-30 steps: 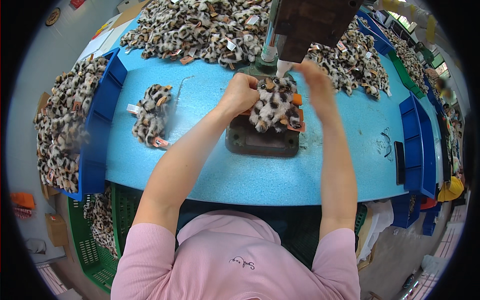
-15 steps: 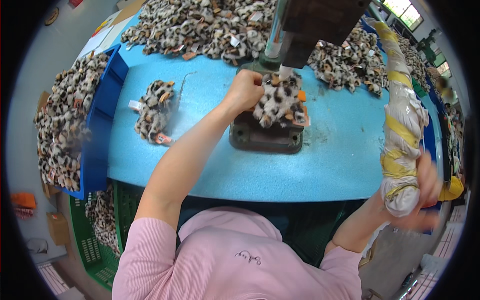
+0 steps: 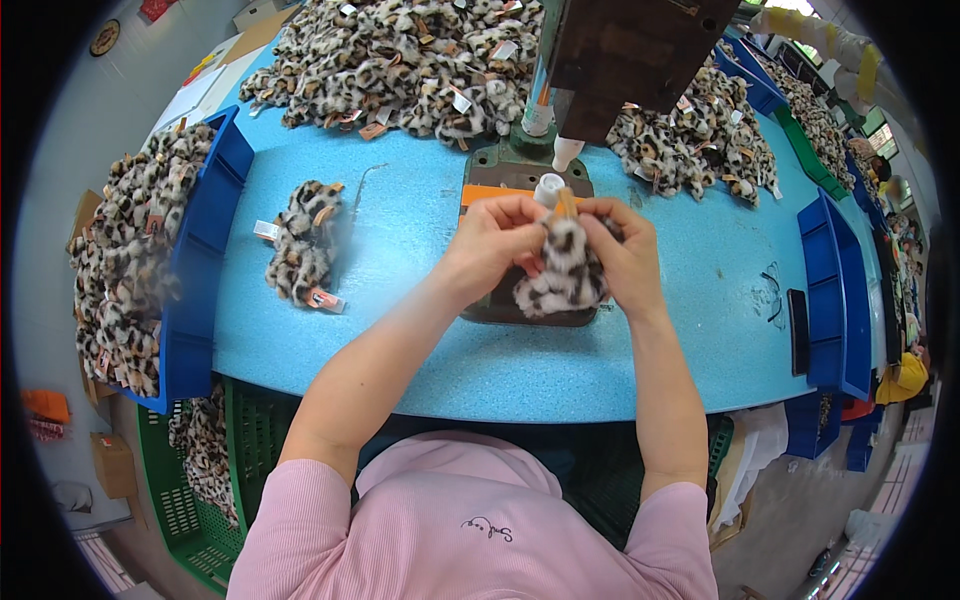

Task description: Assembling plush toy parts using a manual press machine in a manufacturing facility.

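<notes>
A spotted black, white and tan plush piece is held in front of the hand press, its fur slightly blurred. My left hand pinches it from the left, my right hand from the right. Between the fingertips a tan tab sticks up. Just behind the hands stands the press's white lower post, with the white upper tip a gap above it, under the dark press head. An orange strip lies across the press base, left of the post.
Another plush piece with tags lies left on the blue table. Heaps of plush cover the back. A full blue bin stands left; another blue bin, dark phone and glasses are right. The wrapped lever is upper right.
My right hand has left the wrapped lever and now grips the plush piece. The lever has swung up, the press tip is clear of the plush, and the piece has come off the post toward me.
</notes>
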